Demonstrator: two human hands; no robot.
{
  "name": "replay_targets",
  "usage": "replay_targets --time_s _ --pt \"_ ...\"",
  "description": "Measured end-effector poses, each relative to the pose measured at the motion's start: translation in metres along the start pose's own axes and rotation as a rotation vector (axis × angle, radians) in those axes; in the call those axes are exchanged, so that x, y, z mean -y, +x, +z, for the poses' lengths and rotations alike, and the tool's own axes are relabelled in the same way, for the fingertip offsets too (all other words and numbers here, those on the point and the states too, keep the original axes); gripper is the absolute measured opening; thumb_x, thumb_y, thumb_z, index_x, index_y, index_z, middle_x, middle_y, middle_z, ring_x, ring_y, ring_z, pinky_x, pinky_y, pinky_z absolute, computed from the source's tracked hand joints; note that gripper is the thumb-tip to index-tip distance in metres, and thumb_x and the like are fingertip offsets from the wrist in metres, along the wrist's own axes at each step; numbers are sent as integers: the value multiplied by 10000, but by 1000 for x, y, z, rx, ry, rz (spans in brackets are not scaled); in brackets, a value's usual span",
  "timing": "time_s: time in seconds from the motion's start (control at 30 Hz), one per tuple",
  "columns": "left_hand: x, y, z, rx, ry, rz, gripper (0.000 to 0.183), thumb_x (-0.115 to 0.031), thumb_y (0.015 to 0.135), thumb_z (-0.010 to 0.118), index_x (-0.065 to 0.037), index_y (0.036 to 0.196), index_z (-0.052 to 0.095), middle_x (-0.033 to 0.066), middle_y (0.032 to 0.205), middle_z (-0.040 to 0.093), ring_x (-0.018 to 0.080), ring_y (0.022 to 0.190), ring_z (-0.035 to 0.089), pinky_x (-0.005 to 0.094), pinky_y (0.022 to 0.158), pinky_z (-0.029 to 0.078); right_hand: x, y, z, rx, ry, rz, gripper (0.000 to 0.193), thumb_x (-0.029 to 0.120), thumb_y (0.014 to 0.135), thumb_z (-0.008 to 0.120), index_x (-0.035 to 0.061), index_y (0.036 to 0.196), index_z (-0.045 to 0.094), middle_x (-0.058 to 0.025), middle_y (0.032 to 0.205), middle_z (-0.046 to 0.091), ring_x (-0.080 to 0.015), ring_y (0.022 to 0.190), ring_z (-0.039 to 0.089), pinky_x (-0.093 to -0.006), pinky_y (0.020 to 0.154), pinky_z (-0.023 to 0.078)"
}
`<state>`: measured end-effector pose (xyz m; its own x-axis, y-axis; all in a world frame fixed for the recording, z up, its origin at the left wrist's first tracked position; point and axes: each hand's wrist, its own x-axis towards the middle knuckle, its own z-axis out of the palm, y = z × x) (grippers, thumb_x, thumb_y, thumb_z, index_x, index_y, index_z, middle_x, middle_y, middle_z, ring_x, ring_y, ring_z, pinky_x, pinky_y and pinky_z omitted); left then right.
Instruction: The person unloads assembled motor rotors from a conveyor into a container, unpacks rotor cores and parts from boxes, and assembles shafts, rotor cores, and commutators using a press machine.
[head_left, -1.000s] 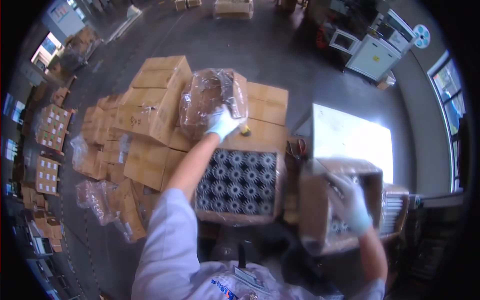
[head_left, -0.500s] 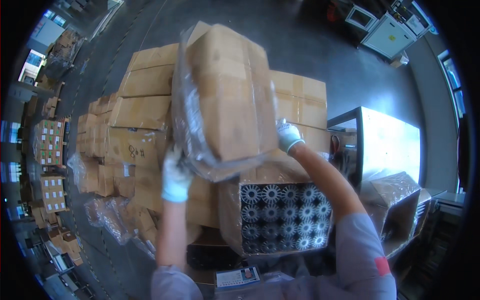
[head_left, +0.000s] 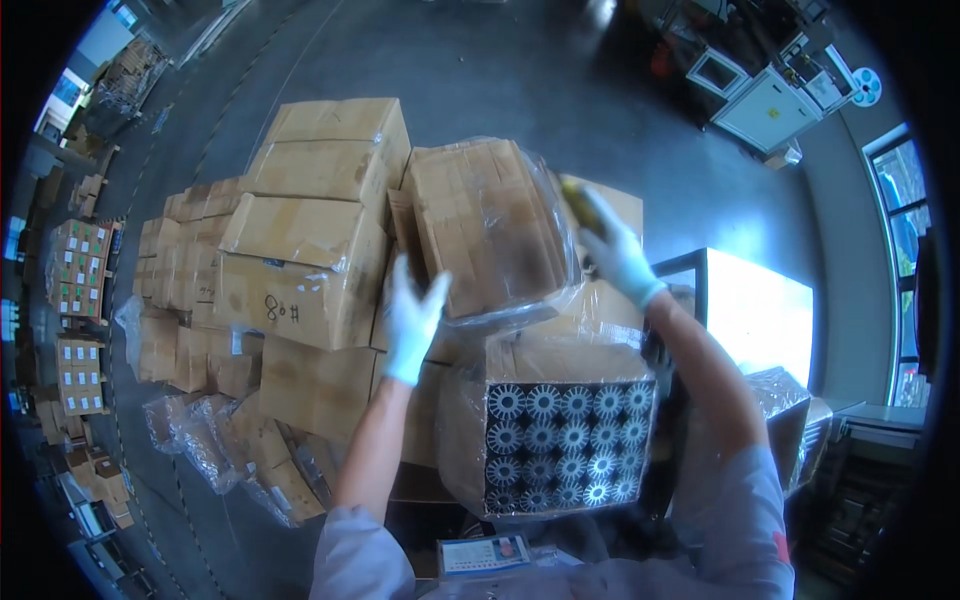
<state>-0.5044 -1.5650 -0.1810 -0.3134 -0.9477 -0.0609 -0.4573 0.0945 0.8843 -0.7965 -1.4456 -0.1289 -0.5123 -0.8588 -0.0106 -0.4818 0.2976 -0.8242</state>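
A cardboard box (head_left: pixel 485 225) wrapped in clear plastic film rests at an angle on the stacked boxes in front of me. My left hand (head_left: pixel 413 325), in a white glove, is open beside its lower left corner, thumb and fingers apart. My right hand (head_left: pixel 618 258), also gloved, is at the box's right side. In its fingers is a short, yellow and dark elongated thing (head_left: pixel 585 205), too blurred to name. Nearest to me stands an open-sided box (head_left: pixel 515 358) in film, showing rows of round, toothed metal parts (head_left: pixel 572 437).
Large cardboard boxes (head_left: pixel 290 290) are stacked at left, with crumpled plastic film (head_left: pixel 205 435) below them. A bright white panel (head_left: pixel 758 315) and another film-covered box (head_left: pixel 780 400) stand at right. A white machine cabinet (head_left: pixel 765 110) is at far right; loaded pallets (head_left: pixel 82 270) line the far left.
The film-wrapped box has come down from my hands onto the stack, shifted right and tilted. My left hand has let go of it. The yellow thing now shows in my right hand.
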Motion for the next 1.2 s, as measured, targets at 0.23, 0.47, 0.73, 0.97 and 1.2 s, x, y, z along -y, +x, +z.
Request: replay_targets --time_s 0.23,0.47,0.73,0.97,1.2 --pt "18 23 51 157 280 -268 1119 -771 876 476 59 1556 160 290 1549 343 496 1444 279 585 1149 277 69 80 85 145 -209 28 558 196 948 520 197 1502 448 -299 1096 668 -448 1017 650 -476 936 502" --pt "7 15 60 81 399 -279 1061 -739 899 470 36 1557 167 289 1501 410 457 1344 448 579 1094 343 52 103 115 157 -331 -41 553 187 950 493 187 1501 448 -287 1144 666 -443 1062 641 -486 968 486" --pt "-3 11 65 47 359 -299 979 -639 940 505 56 1544 173 273 1511 392 466 1445 282 598 1144 274 78 89 118 257 -491 40 574 133 933 465 27 1494 405 -309 1155 659 -427 1097 649 -467 987 488" --pt "-1 10 69 -38 386 -238 912 -563 962 493 88 1526 194 292 1494 405 457 1447 289 587 1170 236 119 -24 45 669 -416 317 488 107 903 472 -6 1376 515 -296 1065 685 -440 985 676 -474 878 550" --pt "-10 13 58 10 405 -295 961 -626 945 480 74 1535 188 311 1482 412 467 1401 363 587 1134 303 125 -91 -38 825 -366 486 498 133 913 503 139 1409 548 -257 862 702 -301 693 726 -390 646 595"
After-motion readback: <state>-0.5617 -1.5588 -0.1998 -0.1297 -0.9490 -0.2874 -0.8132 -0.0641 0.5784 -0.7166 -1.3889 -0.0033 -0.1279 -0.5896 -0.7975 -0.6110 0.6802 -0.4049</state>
